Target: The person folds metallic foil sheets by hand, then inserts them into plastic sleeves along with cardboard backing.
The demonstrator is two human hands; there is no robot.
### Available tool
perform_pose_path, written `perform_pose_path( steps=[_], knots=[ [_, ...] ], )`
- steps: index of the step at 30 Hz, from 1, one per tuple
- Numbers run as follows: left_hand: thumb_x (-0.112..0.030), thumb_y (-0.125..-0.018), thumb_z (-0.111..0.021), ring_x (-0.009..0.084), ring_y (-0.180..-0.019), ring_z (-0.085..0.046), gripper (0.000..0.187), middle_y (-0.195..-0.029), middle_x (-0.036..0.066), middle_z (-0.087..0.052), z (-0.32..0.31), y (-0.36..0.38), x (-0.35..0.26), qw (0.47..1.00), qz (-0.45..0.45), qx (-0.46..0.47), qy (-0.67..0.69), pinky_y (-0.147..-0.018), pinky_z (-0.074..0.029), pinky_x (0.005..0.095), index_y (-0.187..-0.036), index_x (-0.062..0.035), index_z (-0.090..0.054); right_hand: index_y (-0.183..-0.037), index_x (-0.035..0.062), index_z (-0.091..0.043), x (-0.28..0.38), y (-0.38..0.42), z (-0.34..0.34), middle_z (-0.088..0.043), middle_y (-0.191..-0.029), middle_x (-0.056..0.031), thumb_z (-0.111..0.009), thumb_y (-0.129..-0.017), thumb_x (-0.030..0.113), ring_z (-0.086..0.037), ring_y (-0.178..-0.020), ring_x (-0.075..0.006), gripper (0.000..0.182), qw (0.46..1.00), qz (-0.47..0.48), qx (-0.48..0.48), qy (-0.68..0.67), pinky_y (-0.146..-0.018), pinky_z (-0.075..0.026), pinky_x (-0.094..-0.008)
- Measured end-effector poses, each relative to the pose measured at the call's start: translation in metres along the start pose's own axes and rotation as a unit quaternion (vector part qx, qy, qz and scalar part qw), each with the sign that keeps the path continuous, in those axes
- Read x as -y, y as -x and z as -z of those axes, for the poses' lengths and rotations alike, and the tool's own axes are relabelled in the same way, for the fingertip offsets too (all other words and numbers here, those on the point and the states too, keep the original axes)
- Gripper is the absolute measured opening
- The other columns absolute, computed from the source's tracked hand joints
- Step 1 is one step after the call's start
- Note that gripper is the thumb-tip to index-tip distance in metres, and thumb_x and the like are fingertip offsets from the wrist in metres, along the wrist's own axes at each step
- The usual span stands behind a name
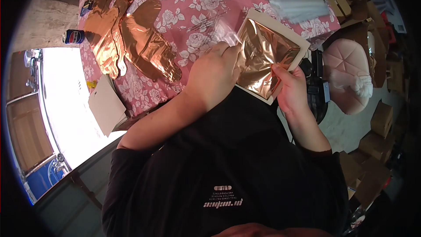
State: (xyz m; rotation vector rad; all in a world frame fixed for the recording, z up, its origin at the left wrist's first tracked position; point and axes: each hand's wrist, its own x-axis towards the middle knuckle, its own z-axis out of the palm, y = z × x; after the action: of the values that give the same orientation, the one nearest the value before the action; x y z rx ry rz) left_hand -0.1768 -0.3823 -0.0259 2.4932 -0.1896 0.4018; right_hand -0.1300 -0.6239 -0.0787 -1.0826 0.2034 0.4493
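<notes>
A pale square card (299, 42) with shiny copper-coloured foil (263, 48) over its middle is held tilted at the table's near edge. My right hand (293, 90) grips its lower right side, thumb on the foil and the other fingers mostly hidden behind. At the card's left edge, my left hand (215, 72) has its fingers curled together on thin clear plastic (226, 31), which is blurred. Further left, foil pieces shaped like long flat leaves or soles (147, 39) lie on the pink flowered tablecloth (193, 6).
Clear plastic sleeves (298, 0) lie at the back right. Pale cards (106, 105) stick out at the table's left edge, near a dark blue can (73, 36). A pink padded stool (346, 74), a black strapped bag (315, 90) and cardboard boxes (375, 142) are on the right.
</notes>
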Motion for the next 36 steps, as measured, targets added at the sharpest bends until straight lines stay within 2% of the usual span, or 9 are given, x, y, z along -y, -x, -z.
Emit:
perform_pose_path(
  steps=[3,10,13,16,18,22,24,27,36],
  knots=[
    [-0.007,-0.089,-0.068,0.0378,-0.09,-0.072,0.04,-0.101,0.017,-0.07,0.0,-0.009,0.002,0.998,-0.004,0.018,-0.065,-0.08,-0.061,0.0483,-0.129,-0.0006,-0.069,-0.114,0.004,-0.069,0.0,0.001,-0.008,-0.074,-0.104,-0.0053,-0.07,-0.103,-0.001,-0.069,-0.094,-0.0145,0.012,1.0,-0.004,0.001,-0.008,-0.087,-0.056,-0.0312],
    [-0.009,-0.091,-0.068,0.0374,-0.082,-0.073,0.04,-0.101,0.017,-0.07,-0.002,-0.018,0.003,0.997,-0.021,0.021,-0.074,-0.074,-0.061,0.0479,-0.13,-0.0016,-0.07,-0.119,0.0041,-0.069,-0.003,-0.003,-0.015,-0.074,-0.106,-0.0041,-0.068,-0.103,-0.001,-0.07,-0.094,-0.0133,0.017,1.0,0.013,0.015,-0.021,-0.089,-0.056,-0.0317],
    [-0.014,-0.094,-0.069,0.0342,-0.088,-0.075,0.039,-0.107,0.017,-0.072,-0.001,-0.02,-0.001,0.994,-0.035,0.045,-0.088,-0.074,-0.062,0.0428,-0.129,0.0024,-0.069,-0.122,0.0033,-0.069,-0.003,-0.003,-0.022,-0.075,-0.108,-0.0043,-0.067,-0.104,-0.002,-0.07,-0.095,-0.0134,0.019,0.999,0.015,0.005,-0.03,-0.089,-0.056,-0.0321],
    [-0.011,-0.091,-0.069,0.0374,-0.077,-0.073,0.037,-0.1,0.017,-0.07,-0.006,-0.024,0.005,0.997,-0.037,-0.002,-0.065,-0.069,-0.061,0.048,-0.128,-0.0028,-0.071,-0.126,0.0027,-0.068,-0.006,-0.003,-0.025,-0.075,-0.112,-0.005,-0.067,-0.103,-0.002,-0.07,-0.097,-0.0132,0.023,0.999,0.012,0.022,-0.026,-0.09,-0.056,-0.0317],
    [-0.012,-0.091,-0.07,0.0369,-0.079,-0.074,0.036,-0.101,0.017,-0.071,-0.005,-0.029,0.006,0.995,0.003,-0.01,-0.1,-0.07,-0.062,0.0465,-0.125,-0.0031,-0.073,-0.127,0.0027,-0.068,-0.006,0.001,-0.033,-0.075,-0.114,-0.0054,-0.067,-0.103,-0.002,-0.07,-0.099,-0.0131,0.024,0.999,0.004,0.03,-0.033,-0.092,-0.056,-0.0318],
    [-0.011,-0.09,-0.071,0.0364,-0.082,-0.075,0.036,-0.102,0.018,-0.072,-0.007,-0.033,0.015,0.994,-0.016,-0.016,-0.105,-0.071,-0.062,0.0453,-0.124,-0.003,-0.073,-0.129,0.0024,-0.067,-0.008,0.001,-0.034,-0.075,-0.119,-0.0065,-0.066,-0.103,-0.003,-0.07,-0.103,-0.0137,0.026,0.999,-0.011,0.042,-0.029,-0.096,-0.056,-0.0328],
    [-0.017,-0.093,-0.07,0.0363,-0.091,-0.075,0.037,-0.107,0.018,-0.072,-0.005,-0.033,0.012,0.994,-0.024,0.024,-0.099,-0.075,-0.063,0.0431,-0.124,0.0024,-0.067,-0.128,0.0023,-0.067,-0.008,0.001,-0.035,-0.075,-0.119,-0.0067,-0.065,-0.104,-0.004,-0.07,-0.103,-0.0141,0.026,0.998,-0.013,0.052,-0.03,-0.097,-0.056,-0.0332],
    [-0.015,-0.092,-0.07,0.0366,-0.09,-0.074,0.036,-0.105,0.017,-0.07,-0.008,-0.032,0.008,0.995,-0.074,-0.026,-0.065,-0.075,-0.063,0.0433,-0.124,0.0026,-0.067,-0.127,0.002,-0.067,-0.011,-0.003,-0.035,-0.075,-0.12,-0.0068,-0.065,-0.104,-0.005,-0.07,-0.103,-0.0143,0.024,0.998,0.003,0.047,-0.042,-0.096,-0.056,-0.0334],
    [-0.006,-0.09,-0.071,0.033,-0.079,-0.072,0.036,-0.096,0.014,-0.068,-0.011,-0.029,0.002,0.996,-0.07,-0.039,-0.049,-0.069,-0.061,0.0438,-0.125,-0.0001,-0.071,-0.135,0.0026,-0.066,-0.006,-0.002,-0.038,-0.075,-0.128,-0.0081,-0.063,-0.104,-0.006,-0.072,-0.113,-0.0176,0.032,0.997,-0.004,0.049,-0.051,-0.102,-0.056,-0.0359]
  ],
)
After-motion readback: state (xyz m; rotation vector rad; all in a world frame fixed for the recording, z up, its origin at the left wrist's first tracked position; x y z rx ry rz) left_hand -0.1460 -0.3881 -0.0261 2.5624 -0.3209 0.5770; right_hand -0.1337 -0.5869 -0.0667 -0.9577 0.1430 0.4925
